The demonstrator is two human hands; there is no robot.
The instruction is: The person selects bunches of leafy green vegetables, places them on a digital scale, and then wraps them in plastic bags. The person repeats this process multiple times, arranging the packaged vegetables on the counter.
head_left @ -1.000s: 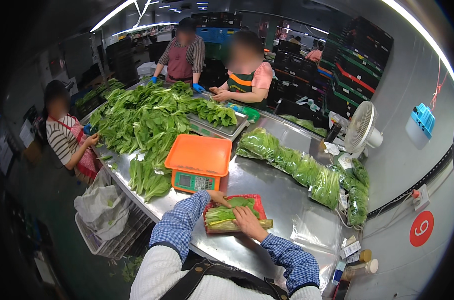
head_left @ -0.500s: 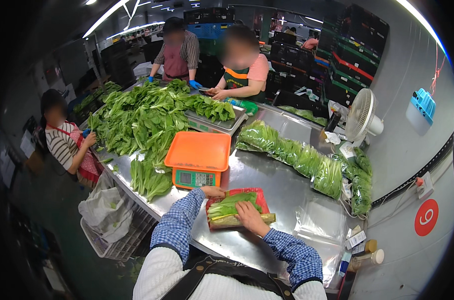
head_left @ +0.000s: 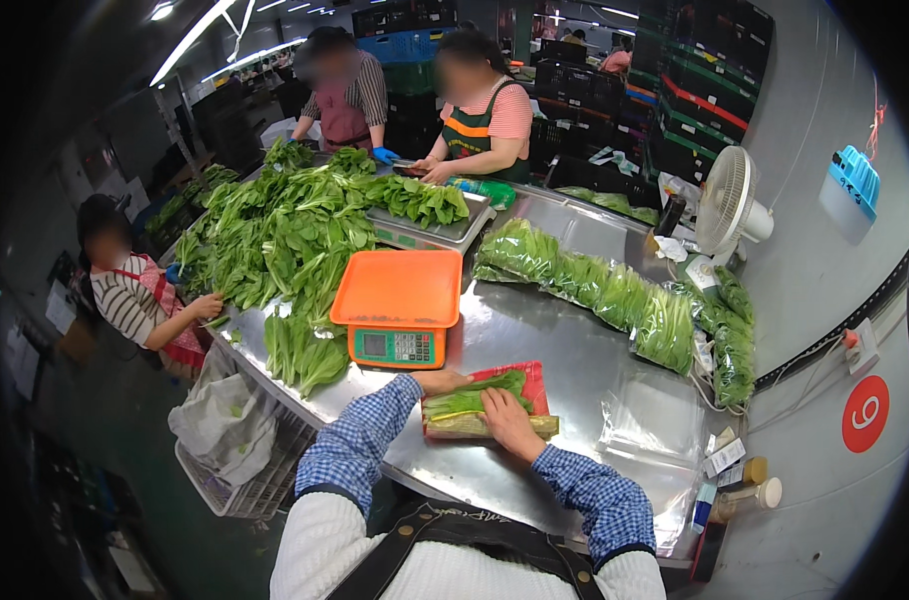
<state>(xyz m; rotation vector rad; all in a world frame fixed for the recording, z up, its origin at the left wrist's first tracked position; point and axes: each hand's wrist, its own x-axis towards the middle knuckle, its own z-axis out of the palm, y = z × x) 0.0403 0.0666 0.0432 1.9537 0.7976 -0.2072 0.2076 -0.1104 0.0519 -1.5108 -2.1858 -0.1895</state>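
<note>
A bundle of leafy greens [head_left: 495, 390] lies on a red sheet [head_left: 537, 397] at the near part of the metal table. My left hand [head_left: 442, 382] is closed at the bundle's far left edge, its fingertips partly hidden. Across the top of the greens, my right hand [head_left: 512, 424] curls its fingers over the stalks and leaves. A pale yellowish, flat-edged strip [head_left: 462, 426] runs along the bundle's near side; what it is made of I cannot make out. Just beyond my hands stands an orange scale [head_left: 397, 290] with a bare pan.
A large heap of loose greens [head_left: 285, 230] covers the table's left. Bagged greens [head_left: 615, 295] line the right, near clear plastic bags [head_left: 655, 415] and a fan [head_left: 730, 205]. Several co-workers stand around the far and left sides. A crate [head_left: 245, 480] sits below the left edge.
My left hand has shifted slightly right along the far edge of the greens, and my right fingers have curled in more. The co-worker at left has lowered a hand toward the table edge.
</note>
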